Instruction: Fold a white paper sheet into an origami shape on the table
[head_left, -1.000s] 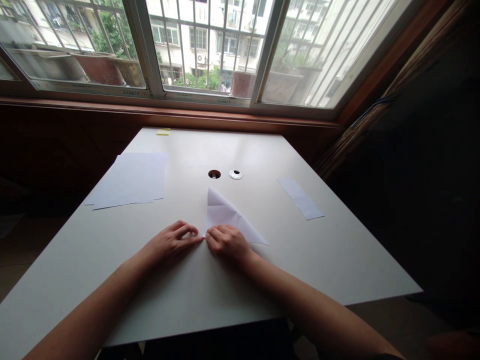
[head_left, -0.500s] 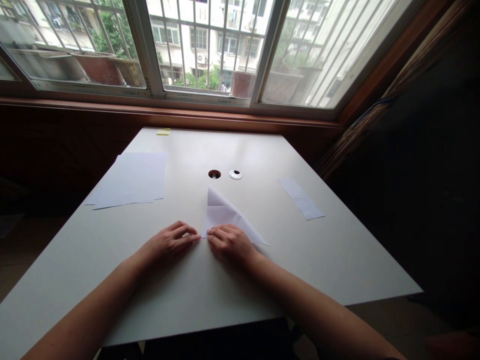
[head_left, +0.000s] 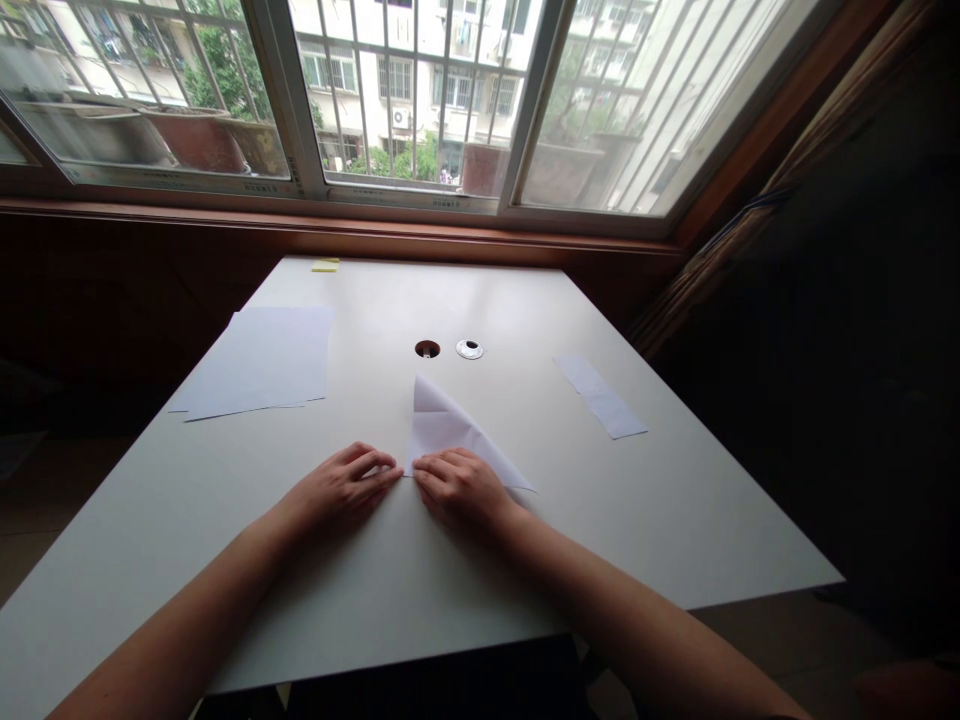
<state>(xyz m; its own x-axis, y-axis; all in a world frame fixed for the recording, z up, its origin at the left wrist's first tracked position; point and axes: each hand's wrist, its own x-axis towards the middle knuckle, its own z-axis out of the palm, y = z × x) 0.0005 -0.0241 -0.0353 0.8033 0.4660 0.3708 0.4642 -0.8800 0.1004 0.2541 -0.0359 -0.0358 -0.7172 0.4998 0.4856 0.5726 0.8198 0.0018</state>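
A white sheet of paper [head_left: 442, 428], folded into a triangle with a crease across it, lies on the white table [head_left: 360, 590] in front of me. My right hand [head_left: 461, 487] covers its near edge, fingers curled together and pressing down close to the left corner. At that same corner are the fingertips of my left hand [head_left: 351, 482], thumb and fingers brought together in a pinch. How much paper sits between them is hidden. The triangle's tip points away from me, and its right corner sticks out past my right hand.
Loose white sheets [head_left: 259, 360] lie at the left. A creased paper strip [head_left: 601, 397] is at the right. Farther back are a round cable hole [head_left: 427, 349], its silver cover [head_left: 470, 350] and a yellow sticky note [head_left: 325, 265]. A barred window [head_left: 412, 100] stands behind the table.
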